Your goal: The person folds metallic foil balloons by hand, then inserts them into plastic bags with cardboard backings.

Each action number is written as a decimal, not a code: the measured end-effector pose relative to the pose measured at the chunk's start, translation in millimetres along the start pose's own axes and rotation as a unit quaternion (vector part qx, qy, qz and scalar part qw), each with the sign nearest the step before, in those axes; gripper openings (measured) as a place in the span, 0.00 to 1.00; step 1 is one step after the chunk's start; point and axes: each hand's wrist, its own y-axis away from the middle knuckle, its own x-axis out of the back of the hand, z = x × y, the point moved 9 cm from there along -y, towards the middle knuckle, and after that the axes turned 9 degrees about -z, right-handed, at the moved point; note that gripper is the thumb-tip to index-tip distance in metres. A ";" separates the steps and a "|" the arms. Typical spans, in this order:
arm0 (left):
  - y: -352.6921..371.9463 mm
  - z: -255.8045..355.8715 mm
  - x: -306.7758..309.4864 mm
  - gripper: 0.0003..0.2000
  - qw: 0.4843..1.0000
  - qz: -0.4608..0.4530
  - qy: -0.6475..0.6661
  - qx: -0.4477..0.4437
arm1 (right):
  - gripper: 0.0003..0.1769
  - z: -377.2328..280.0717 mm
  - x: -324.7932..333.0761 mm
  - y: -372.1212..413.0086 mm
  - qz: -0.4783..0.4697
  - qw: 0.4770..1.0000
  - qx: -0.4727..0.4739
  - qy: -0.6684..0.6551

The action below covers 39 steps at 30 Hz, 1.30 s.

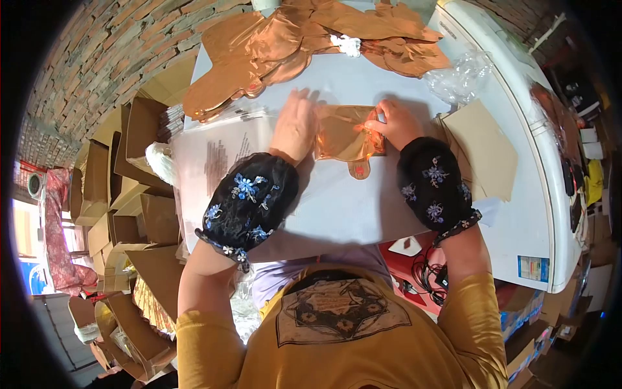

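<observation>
A copper-coloured foil balloon (343, 134) lies folded into a flat rectangle on the white table (343, 207). Its narrow tab (359, 170) with a red mark points toward me. My right hand (396, 123) pinches the foil at its upper right, thumb on top. Along the left edge rests my left hand (296, 126), fingers stretched out and partly blurred, seemingly holding nothing. Beyond both hands spreads a loose pile of the same copper foil (259, 55), with a white tie (346, 45) around part of it.
Clear printed plastic bags (220, 152) are stacked at the left. Crumpled clear plastic (459, 76) and a cardboard sheet (483, 152) lie to the right, by a white appliance (538, 194). Open cardboard boxes (146, 129) crowd the left side; black cables (427, 275) hang below the table.
</observation>
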 end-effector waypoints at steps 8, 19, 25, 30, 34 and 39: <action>-8.9 17.7 -28.6 0.26 0.962 -0.225 0.013 -0.151 | 0.24 3.1 -4.1 1.0 -0.006 1.000 -0.004 -0.006; -17.7 12.2 -25.5 0.29 0.968 -0.230 -0.015 -0.098 | 0.33 -13.0 131.9 143.5 0.200 0.925 -0.132 0.295; -24.9 -0.3 -24.4 0.19 0.971 -0.229 0.070 -0.012 | 0.34 81.9 99.1 180.8 0.171 0.927 -0.229 0.243; -39.7 -20.4 -25.9 0.28 0.966 -0.231 -0.010 0.114 | 0.26 72.0 100.9 179.8 0.199 0.929 -0.183 0.254; -47.8 -30.5 -26.7 0.31 0.952 -0.260 -0.037 0.158 | 0.23 49.3 103.5 177.6 0.189 0.931 -0.167 0.264; -56.6 -40.4 -33.9 0.30 0.948 -0.271 -0.041 0.165 | 0.20 26.0 102.0 178.0 0.143 0.948 -0.176 0.223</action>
